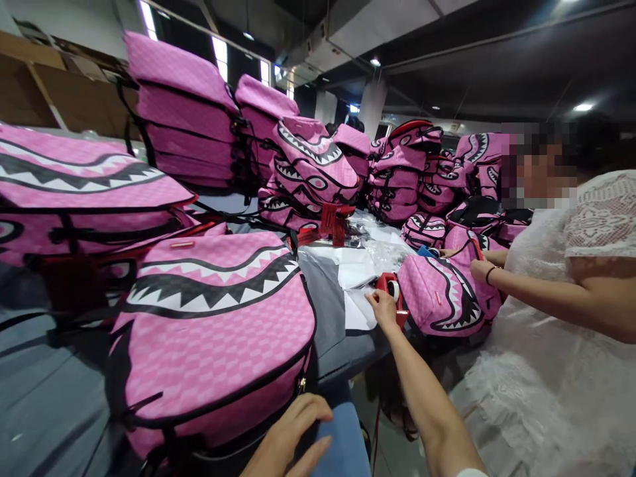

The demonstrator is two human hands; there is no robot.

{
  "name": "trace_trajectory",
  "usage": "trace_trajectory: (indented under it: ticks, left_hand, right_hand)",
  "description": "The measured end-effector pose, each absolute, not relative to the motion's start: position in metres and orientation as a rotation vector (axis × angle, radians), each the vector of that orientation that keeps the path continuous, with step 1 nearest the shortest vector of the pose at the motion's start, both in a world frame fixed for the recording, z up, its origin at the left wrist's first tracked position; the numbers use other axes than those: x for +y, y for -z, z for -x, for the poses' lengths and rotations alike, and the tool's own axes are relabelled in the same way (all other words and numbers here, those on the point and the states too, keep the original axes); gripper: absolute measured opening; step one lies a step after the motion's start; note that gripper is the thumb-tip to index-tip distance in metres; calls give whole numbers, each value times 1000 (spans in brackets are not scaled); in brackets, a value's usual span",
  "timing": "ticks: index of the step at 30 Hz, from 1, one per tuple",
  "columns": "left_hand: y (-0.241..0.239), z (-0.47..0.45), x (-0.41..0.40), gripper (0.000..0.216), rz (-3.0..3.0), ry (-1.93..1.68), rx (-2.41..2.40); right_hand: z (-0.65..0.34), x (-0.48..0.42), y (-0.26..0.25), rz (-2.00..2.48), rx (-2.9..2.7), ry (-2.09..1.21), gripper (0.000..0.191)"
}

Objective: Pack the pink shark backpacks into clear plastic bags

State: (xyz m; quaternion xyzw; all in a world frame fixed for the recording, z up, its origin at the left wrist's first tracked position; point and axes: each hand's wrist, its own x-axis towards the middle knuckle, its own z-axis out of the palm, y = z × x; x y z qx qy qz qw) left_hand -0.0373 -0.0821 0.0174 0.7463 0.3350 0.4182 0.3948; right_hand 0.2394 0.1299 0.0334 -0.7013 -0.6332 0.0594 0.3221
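A pink checkered backpack [218,338] with a black-and-white shark-mouth print lies front up before me. My left hand [293,430] is at its lower right corner, close to a zipper pull [302,384], with fingers apart and nothing in them. Out to the right, my right hand [383,308] is beside a red tape dispenser [399,311] at the table edge. Its thumb and fingertips are drawn together in a pinch over white paper sheets [360,308]. Whatever the fingertips hold is too small to make out.
Another pink backpack [74,179] lies at left. Tall backpack stacks [183,126] stand behind, with smaller shark-print bags [318,159] piled at centre. At right, a co-worker [541,318] handles a pink bag [437,291]. Clear plastic wrappers [387,255] lie on the grey-covered table [328,331].
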Motion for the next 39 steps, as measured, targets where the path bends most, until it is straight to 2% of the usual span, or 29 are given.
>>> trace_trajectory:
  ticks: [2,6,8,11,14,15,17,19,23,28,30,35,39]
  left_hand:
    - [-9,19,-63,31,-1695,-1003,897]
    - [3,-28,-19,89,-1202,-1040,910]
    - [6,-48,-6,104,-994,-1116,894]
    - [9,-60,-9,92,-841,-1192,952]
    - [8,-46,-36,70,-979,-1214,1010]
    - [6,-37,-48,65,-1073,-1192,997]
    - [-2,-16,-73,58,-1250,-1107,948]
    - [-9,8,-95,53,-1384,-1023,932]
    - [-7,57,-130,37,-1637,-1040,1043]
    - [11,101,-151,23,-1809,-1505,1415]
    - [13,109,-147,26,-1738,-1634,1565]
    - [16,126,-112,43,-1769,-1661,1874]
    - [9,141,-102,39,-1986,-1666,2132]
  right_hand:
    - [-233,116,-37,1776,-1652,-126,25]
    - [-204,61,-22,1642,-1657,-94,26]
    - [-186,23,-9,1511,-1677,-135,25]
    - [-169,-30,-8,1293,-1799,-320,19]
    - [-170,-65,-41,1215,-1929,-363,28]
    - [-174,-70,-55,1161,-2009,-302,31]
    - [-180,-71,-77,928,-2298,-209,50]
    - [-181,-62,-80,695,-2503,-241,63]
    - [-158,-48,-42,598,-2460,-470,31]
    - [-130,-56,-13,607,-2465,-403,35]
    - [-123,-58,-13,689,-2483,-429,37]
    - [-104,-55,-16,831,-2340,-633,33]
    - [-90,-54,-11,851,-2379,-477,29]
